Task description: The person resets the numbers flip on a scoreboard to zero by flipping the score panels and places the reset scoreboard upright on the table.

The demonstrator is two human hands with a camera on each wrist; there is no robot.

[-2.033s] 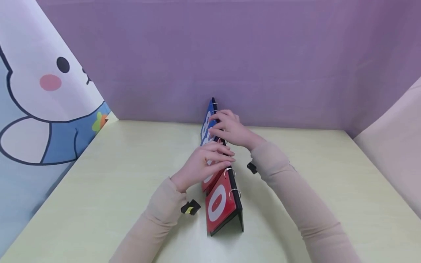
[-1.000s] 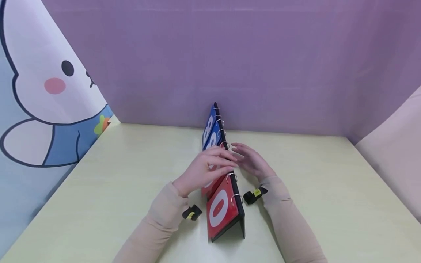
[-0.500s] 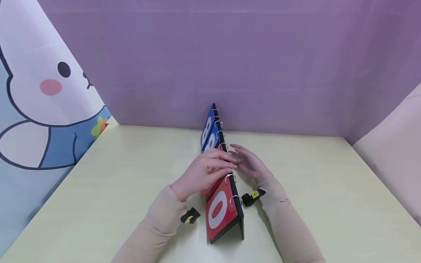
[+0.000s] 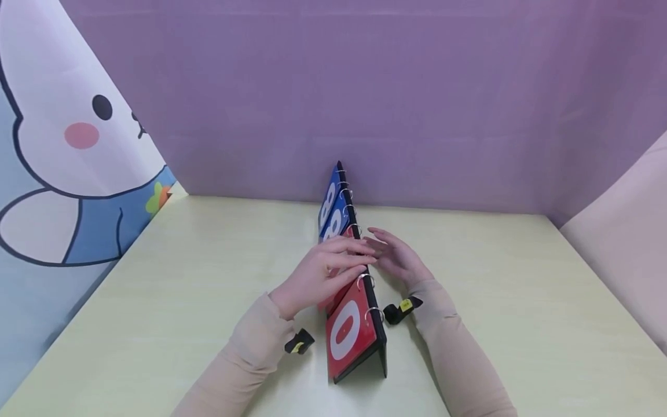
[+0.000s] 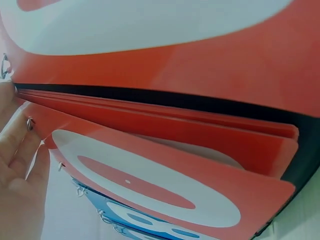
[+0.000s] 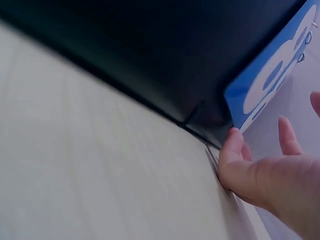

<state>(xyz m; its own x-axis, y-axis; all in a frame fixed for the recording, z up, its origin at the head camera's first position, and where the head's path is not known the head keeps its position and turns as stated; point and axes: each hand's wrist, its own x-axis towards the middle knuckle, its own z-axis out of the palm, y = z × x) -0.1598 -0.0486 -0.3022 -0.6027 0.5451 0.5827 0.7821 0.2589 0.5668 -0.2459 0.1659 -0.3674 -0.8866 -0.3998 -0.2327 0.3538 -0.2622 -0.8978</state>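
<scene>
A tent-shaped flip scoreboard [image 4: 374, 324] stands lengthwise on the table, with ring-bound number cards. The nearest red card [image 4: 345, 331] shows 0; blue cards [image 4: 333, 202] at the far end show 8. My left hand [image 4: 325, 269] rests over the top edge at the second red card, fingers loosely extended. In the left wrist view that red 0 card [image 5: 125, 150] slants away from several red cards behind it. My right hand [image 4: 398, 255] is behind the board's right side. Its thumb tip, in the right wrist view, lies at the corner of a blue card [image 6: 270, 75]; the other fingers spread apart.
The pale yellow table [image 4: 234, 249] surrounds the scoreboard. A purple cloth wall [image 4: 443, 104] rises behind its far end. At left hangs a cloth printed with a cartoon rabbit [image 4: 52, 139]. Black wrist cameras [image 4: 299, 341] hang beneath both wrists.
My right hand has come back from the blue cards' top edge, nearer and lower on the right side, then stayed there. My left hand has barely moved.
</scene>
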